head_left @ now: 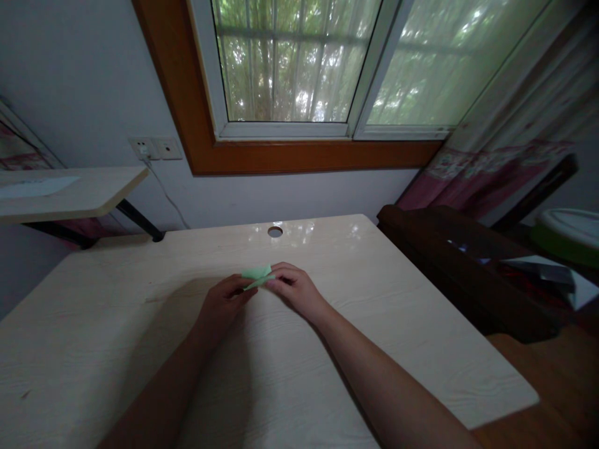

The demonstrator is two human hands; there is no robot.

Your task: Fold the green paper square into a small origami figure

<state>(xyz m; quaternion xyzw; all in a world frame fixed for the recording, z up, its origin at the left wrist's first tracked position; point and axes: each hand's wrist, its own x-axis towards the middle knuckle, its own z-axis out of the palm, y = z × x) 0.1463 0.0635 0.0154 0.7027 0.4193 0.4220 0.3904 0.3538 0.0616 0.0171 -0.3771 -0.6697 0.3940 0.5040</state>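
Observation:
A small piece of light green folded paper [255, 274] is held between my two hands, above the middle of the pale wooden desk [374, 299]. My left hand [228, 297] pinches its left end between thumb and fingers. At the other end, my right hand [296, 286] grips the paper, fingers along the far side and thumb on the near side. The paper shows two layers with a gap between them. Parts of its edges are hidden behind my fingers.
A round cable hole [275, 231] lies near the desk's back edge. At the left stands a raised shelf [107, 187] on black legs, with a cable behind it running to a wall socket [154, 148]. Dark wooden furniture [435, 268] stands beyond the desk's right edge.

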